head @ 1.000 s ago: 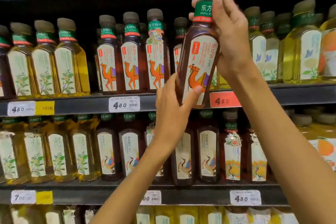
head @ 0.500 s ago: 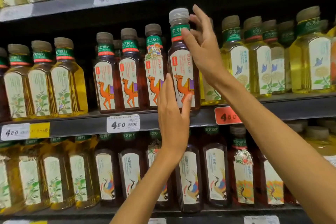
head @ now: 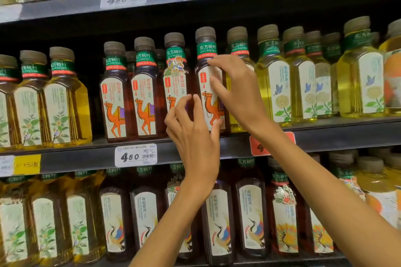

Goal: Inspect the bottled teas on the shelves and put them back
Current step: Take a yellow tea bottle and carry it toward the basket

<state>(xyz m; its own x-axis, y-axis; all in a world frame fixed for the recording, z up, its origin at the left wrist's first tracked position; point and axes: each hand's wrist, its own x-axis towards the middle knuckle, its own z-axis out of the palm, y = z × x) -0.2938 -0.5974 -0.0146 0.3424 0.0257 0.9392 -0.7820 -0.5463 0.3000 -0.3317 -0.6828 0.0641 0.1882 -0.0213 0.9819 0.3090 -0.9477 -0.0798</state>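
**Both hands at the camel-label bottle on the middle shelf**

Two bare forearms rise from the lower edge toward the shelving. The left hand (head: 192, 134) is nearest, fingers loosely curled and spread, clamped on nothing; its fingertips lie at the lower left edge of the dark brown bottled tea with a cream camel label and a grey-brown cap (head: 209, 76). The right hand (head: 235, 91) reaches across the front of the same bottle, fingers relaxed and apart, touching its label and shoulder without closing round it. That bottle stands upright on the dark grey metal middle shelf (head: 347, 134), at the right end of a row of three matching camel-label bottles (head: 144, 93). A white price tag reading 4.80 (head: 136, 155) and a red price tag (head: 259, 147), partly hidden by the right arm, sit on the shelf's front edge. Yellow tea bottles with butterfly labels (head: 280, 80) stand just right; yellow leaf-label bottles (head: 63, 97) stand further left. Below, dark bird-label bottles (head: 249, 217) fill the lower shelf. Above, the upper shelf edge (head: 65, 6) carries blurred white tags.
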